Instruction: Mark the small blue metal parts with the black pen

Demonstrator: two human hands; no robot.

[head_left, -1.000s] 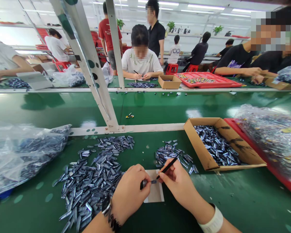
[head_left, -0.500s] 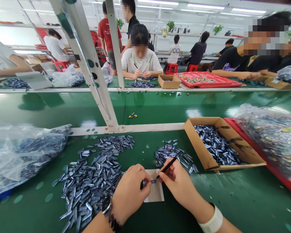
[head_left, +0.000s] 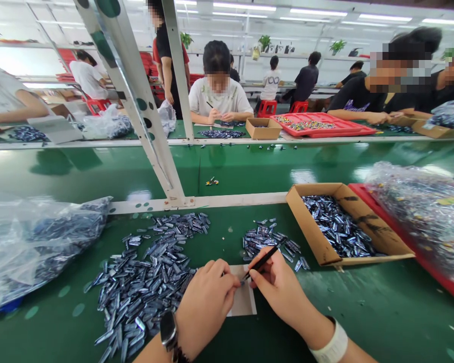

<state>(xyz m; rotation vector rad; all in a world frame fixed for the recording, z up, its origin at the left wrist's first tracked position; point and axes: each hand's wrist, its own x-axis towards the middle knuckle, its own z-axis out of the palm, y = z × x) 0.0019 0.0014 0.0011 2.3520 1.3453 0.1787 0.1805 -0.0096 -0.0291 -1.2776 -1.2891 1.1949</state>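
The workroom stretches away behind a glossy green worktop (head_left: 344,307). Far left, I see a clear plastic bag (head_left: 45,242) of dark pieces, then a broad heap of shiny blue-black slivers (head_left: 144,282) below a slanted white metal post (head_left: 147,116). The heap crowds the left hand (head_left: 206,300), whose fingertips pinch a small blue-black piece (head_left: 242,283), mostly hidden, above a pale rectangular card (head_left: 245,302). I'd steady that pinch and use light pressure with the slim black pen-like tool (head_left: 265,258) gripped in the right hand (head_left: 278,282), its tip clear of skin. A smaller pile (head_left: 259,241) just beyond could catch the knuckles. Farther right sit an open brown cardboard box (head_left: 306,226) of slivers and a red plastic tray (head_left: 435,273) under a bulging transparent bag (head_left: 412,217).
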